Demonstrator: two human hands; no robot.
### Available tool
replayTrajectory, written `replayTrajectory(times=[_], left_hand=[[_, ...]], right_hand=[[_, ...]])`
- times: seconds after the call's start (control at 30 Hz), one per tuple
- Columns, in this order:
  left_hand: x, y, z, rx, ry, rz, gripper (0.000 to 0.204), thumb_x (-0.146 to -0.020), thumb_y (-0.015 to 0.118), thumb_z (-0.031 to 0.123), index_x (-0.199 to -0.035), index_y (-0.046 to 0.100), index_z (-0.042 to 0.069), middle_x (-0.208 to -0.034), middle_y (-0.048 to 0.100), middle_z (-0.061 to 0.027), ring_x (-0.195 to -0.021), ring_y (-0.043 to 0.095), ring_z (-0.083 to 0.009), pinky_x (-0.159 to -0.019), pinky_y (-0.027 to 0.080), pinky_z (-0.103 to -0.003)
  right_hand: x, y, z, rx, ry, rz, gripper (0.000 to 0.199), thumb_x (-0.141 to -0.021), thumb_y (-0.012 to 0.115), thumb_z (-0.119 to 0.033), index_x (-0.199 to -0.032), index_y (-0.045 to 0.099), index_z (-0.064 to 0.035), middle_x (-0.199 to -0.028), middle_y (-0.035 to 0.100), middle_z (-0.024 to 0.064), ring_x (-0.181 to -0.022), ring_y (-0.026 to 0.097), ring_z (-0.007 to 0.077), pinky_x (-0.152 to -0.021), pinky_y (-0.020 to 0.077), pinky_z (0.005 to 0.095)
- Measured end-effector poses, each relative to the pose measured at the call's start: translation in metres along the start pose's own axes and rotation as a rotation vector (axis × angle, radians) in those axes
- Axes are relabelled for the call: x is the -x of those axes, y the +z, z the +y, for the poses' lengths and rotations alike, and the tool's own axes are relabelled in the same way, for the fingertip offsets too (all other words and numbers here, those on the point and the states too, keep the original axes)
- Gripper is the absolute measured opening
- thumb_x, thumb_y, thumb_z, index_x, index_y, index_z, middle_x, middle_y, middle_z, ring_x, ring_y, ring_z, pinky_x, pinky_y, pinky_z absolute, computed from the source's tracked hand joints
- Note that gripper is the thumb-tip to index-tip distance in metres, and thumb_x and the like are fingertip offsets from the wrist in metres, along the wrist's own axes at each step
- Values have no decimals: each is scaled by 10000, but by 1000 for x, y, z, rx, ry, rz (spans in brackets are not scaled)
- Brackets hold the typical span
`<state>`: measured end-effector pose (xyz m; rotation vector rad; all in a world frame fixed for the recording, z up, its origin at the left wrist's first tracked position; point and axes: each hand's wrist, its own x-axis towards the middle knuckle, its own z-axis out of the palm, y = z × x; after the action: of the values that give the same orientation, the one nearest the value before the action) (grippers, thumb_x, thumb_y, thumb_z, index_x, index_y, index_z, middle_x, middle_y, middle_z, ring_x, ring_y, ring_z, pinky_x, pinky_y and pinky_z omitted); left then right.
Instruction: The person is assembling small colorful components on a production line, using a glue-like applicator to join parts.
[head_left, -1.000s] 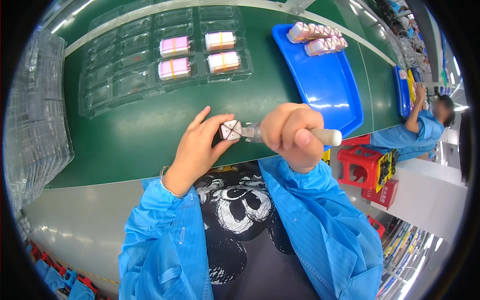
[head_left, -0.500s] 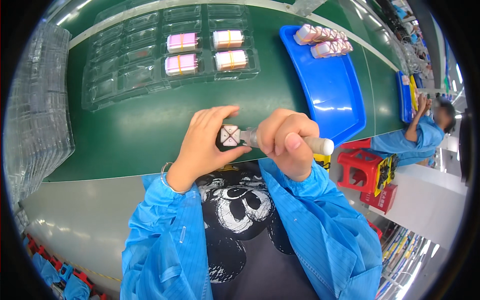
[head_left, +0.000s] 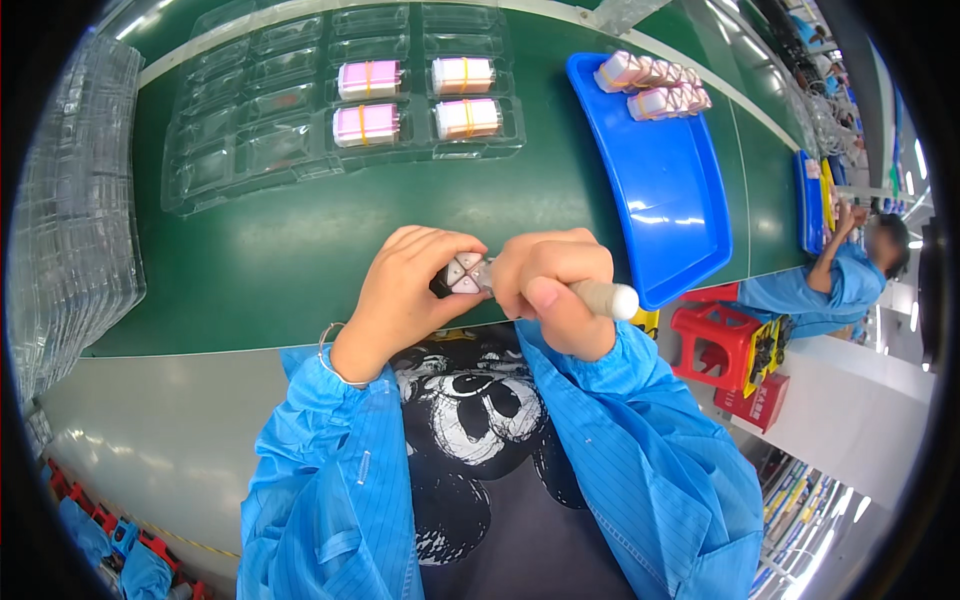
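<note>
Tool (head_left: 605, 299) partly behind right fingers (head_left: 572, 262)

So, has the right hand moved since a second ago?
Yes. Against the blue tray, the right hand has shifted left, away from the tray and closer to the left hand.

Surface (head_left: 300, 250) is green, tray (head_left: 670, 205) is bright blue, sleeves (head_left: 650, 440) a lighter pinstriped blue, handle (head_left: 600, 298) kinda beige, and the little block (head_left: 465, 273) whitish with a dark X.

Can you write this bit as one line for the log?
left hand: around white-topped block | right hand: holding pale-handled tool | clear tray: four banded packs | blue tray: two rows of blocks
</note>
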<state>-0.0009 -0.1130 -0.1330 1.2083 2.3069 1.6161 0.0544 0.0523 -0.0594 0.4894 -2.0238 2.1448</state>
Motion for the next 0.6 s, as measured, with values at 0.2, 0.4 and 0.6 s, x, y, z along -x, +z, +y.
replayTrajectory(times=[0.2,0.4,0.6], left_hand=[[-4,-11,7,106,-6,-73,452,-630,801,122,-1044,626,73,-1006,659,-80,-921,606,-274,-851,447,-374],[-1,-10,2,180,-130,-110,460,-597,815,84,-1019,633,69,-995,626,-73,-908,591,-234,-798,463,-333],[-4,-4,4,20,-68,-40,410,-558,847,134,-899,623,93,-812,524,-41,-782,539,-226,-663,445,-330]], right_hand=[[4,0,-2,-81,-18,85,230,-825,515,-103,-611,514,-18,-597,555,98,-520,507,175,-493,411,296],[11,-8,-13,-151,-45,138,271,-851,528,-183,-624,487,-42,-646,572,106,-517,458,145,-487,376,294],[11,-1,-6,-125,-13,114,268,-853,540,-171,-621,494,-44,-637,574,101,-523,479,151,-496,390,289]])
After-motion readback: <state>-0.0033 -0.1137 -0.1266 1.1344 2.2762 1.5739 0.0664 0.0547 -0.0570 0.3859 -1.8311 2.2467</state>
